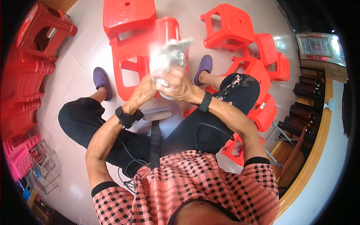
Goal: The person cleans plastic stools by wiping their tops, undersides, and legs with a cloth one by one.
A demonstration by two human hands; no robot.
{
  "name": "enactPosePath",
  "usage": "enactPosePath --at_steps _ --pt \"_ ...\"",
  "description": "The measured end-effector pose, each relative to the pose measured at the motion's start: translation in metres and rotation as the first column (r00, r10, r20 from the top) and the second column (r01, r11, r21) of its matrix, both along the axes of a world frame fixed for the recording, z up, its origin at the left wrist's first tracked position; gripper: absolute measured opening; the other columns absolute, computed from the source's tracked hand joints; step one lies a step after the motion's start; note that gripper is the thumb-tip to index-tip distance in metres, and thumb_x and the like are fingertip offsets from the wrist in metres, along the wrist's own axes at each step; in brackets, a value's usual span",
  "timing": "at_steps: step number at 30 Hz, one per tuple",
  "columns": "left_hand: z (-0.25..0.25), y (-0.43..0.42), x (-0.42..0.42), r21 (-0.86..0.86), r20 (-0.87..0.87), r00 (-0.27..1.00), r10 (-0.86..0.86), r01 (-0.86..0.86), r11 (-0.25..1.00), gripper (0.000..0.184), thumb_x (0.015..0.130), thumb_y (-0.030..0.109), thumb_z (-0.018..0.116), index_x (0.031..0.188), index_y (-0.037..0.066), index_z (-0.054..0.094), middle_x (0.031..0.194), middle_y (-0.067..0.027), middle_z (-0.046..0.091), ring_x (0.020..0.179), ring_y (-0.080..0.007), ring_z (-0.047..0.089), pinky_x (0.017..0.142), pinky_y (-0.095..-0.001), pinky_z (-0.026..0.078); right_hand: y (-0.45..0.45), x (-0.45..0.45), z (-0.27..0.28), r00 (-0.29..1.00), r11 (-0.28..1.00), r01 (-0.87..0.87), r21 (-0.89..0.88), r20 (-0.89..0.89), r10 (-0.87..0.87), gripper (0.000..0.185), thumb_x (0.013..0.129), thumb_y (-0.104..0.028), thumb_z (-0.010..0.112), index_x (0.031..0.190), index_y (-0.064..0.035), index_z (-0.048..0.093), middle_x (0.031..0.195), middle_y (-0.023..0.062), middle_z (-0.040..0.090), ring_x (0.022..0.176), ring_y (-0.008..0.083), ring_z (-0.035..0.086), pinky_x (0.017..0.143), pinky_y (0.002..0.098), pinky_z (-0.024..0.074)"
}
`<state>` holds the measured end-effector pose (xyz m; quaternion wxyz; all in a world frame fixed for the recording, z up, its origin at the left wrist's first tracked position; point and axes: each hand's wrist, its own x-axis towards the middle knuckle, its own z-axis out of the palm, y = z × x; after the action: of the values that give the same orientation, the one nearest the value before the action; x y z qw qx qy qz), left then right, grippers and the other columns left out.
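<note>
A whitish-grey cloth (167,56), smeared by motion, is bunched up in front of me over the red plastic stools. My right hand (179,84) is closed around its lower end. Pressed close beside it, my left hand (149,87) is also closed on the cloth; its fingers are partly hidden. Behind the cloth, a red stool (125,77) lies between my feet, with another red stool (129,15) just beyond it. Whether the cloth touches a stool, I cannot tell.
I sit on a pale stool (168,116). Several red stools (234,26) stand at the right, and stacked red stools (24,77) line the left. Pink stools (20,157) and a metal-framed rack (45,161) are at lower left. A wood-edged counter (324,127) runs along the right.
</note>
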<state>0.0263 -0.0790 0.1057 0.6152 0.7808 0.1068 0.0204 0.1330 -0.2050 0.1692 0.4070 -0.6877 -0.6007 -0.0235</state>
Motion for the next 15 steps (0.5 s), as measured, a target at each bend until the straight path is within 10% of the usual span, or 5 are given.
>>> enactPosePath --at_steps 3,6,10,15 --pt "0.035 -0.009 -0.004 0.095 -0.198 0.978 -0.057 0.077 0.992 0.035 0.09 0.028 0.054 0.091 -0.007 0.059 0.066 -0.0271 0.057 0.064 -0.0395 0.058 0.065 -0.0468 0.045 0.015 0.044 -0.005 0.955 0.983 -0.176 -0.044 0.233 0.181 0.025 0.071 -0.013 0.068 0.096 -0.0121 0.065 0.098 0.0117 0.061 0.09 0.0281 0.061 0.079 0.0384 0.0519" --pt "0.036 -0.019 -0.009 0.25 -0.312 0.93 -0.194 0.278 0.928 0.037 0.088 0.034 0.061 0.088 -0.003 0.056 0.073 -0.0244 0.057 0.077 -0.0385 0.058 0.076 -0.0453 0.042 0.02 0.113 -0.033 0.985 0.963 0.129 -0.238 0.146 -0.096 0.029 0.074 -0.014 0.066 0.103 -0.0106 0.061 0.097 0.0164 0.059 0.088 0.0351 0.061 0.076 0.0426 0.0525" --pt "0.012 -0.029 -0.014 0.392 -0.123 0.96 -0.253 0.281 0.876 0.041 0.084 0.038 0.065 0.086 -0.002 0.056 0.069 -0.0241 0.055 0.072 -0.0403 0.054 0.078 -0.0473 0.038 0.013 0.134 -0.039 0.936 0.79 0.34 -0.51 0.105 -0.335 0.03 0.076 -0.018 0.066 0.105 -0.0104 0.06 0.094 0.0186 0.059 0.089 0.0371 0.061 0.077 0.046 0.051" --pt "-0.006 -0.046 -0.024 0.462 -0.163 0.915 -0.369 0.401 0.791 0.046 0.085 0.04 0.063 0.087 -0.005 0.055 0.066 -0.0232 0.058 0.069 -0.0407 0.059 0.079 -0.0468 0.039 0.013 0.062 -0.044 0.983 0.854 0.168 -0.493 0.014 -0.185 0.043 0.073 -0.016 0.067 0.114 -0.0104 0.056 0.097 0.0201 0.056 0.092 0.0396 0.058 0.08 0.0473 0.0497"
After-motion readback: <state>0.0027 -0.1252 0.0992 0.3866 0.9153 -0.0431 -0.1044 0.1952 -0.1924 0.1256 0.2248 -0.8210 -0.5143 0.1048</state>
